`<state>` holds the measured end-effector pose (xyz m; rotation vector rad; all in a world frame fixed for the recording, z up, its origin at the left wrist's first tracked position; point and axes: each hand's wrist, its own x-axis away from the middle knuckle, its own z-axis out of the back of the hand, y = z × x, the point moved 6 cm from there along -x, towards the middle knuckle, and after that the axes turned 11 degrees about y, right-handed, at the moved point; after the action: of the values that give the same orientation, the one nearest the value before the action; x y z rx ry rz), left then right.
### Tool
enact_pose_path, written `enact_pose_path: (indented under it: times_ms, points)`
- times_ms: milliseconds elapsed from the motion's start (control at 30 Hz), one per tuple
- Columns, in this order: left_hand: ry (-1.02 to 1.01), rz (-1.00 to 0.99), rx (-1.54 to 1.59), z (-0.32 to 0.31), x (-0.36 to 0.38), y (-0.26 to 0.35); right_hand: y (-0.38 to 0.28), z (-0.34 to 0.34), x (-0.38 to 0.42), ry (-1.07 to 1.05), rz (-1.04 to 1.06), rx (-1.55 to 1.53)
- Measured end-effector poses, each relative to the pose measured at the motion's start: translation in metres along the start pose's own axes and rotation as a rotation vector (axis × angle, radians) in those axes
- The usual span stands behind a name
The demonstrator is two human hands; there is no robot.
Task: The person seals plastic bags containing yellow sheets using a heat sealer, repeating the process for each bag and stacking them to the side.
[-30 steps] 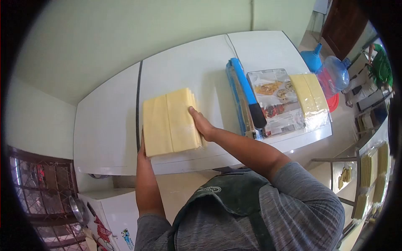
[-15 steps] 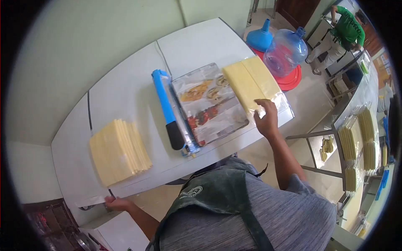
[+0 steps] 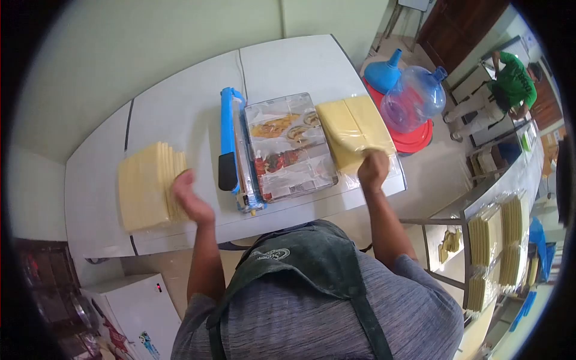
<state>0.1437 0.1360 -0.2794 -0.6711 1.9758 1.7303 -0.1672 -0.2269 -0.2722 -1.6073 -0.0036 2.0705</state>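
My right hand [image 3: 373, 170] is closed at the near edge of the pack of yellow sheets [image 3: 351, 117] on the right of the table. The edge of a yellow sheet looks bent up toward its fingers, though the fingertips are partly hidden. Clear plastic shows around the pack's near side. My left hand [image 3: 193, 199] is raised with fingers loosely apart, holding nothing, just right of a leaning stack of folded yellow sheets [image 3: 144, 187]. Between the two lies a flat board covered with food pictures [image 3: 291, 150]. Along its left side runs a blue device with a black handle [image 3: 227, 141].
Beyond the table's right end stand a blue funnel [image 3: 384, 75] and a clear water jug [image 3: 414, 99] on a red lid [image 3: 411, 141]. At right, a rack holds wrapped yellow stacks [image 3: 485, 240]. A person in green [image 3: 513, 84] works farther back. A white cabinet [image 3: 138, 303] stands lower left.
My left hand has risen from below the table edge to beside the left stack. My right hand has closed at the right pack's near edge. The view has shifted slightly.
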Motion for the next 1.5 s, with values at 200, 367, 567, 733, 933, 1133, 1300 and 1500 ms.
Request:
enact_pose_path:
  times_ms: [200,367,567,733,933,1133,1300,1500]
  points:
    - [-0.377,0.4,-0.118,-0.066,0.059,-0.146,-0.019,0.002,-0.152,0.321,0.192,-0.077]
    - [-0.259,0.89,0.371,-0.083,0.061,-0.114,-0.072,-0.052,-0.233,-0.053,0.179,-0.339]
    - [-0.255,0.949,0.446,-0.082,0.058,-0.13,-0.185,-0.183,-0.11,-0.792,0.307,-0.501]
    - [-0.266,0.946,0.18,-0.061,0.026,-0.111,-0.159,-0.184,-0.015,-0.873,-0.083,0.058]
    - [-0.486,0.869,-0.145,-0.077,-0.005,-0.103,-0.158,-0.181,0.018,-1.11,0.016,0.17]
    - [-0.699,0.494,-0.472,-0.111,-0.01,-0.161,-0.167,-0.172,0.018,-1.086,0.307,-0.069]
    - [-0.539,0.307,-0.588,-0.126,-0.023,-0.142,-0.142,-0.146,0.018,-1.124,0.002,0.232]
    - [-0.476,0.261,-0.762,-0.145,-0.04,-0.125,-0.121,-0.182,0.007,-0.931,0.075,0.168]
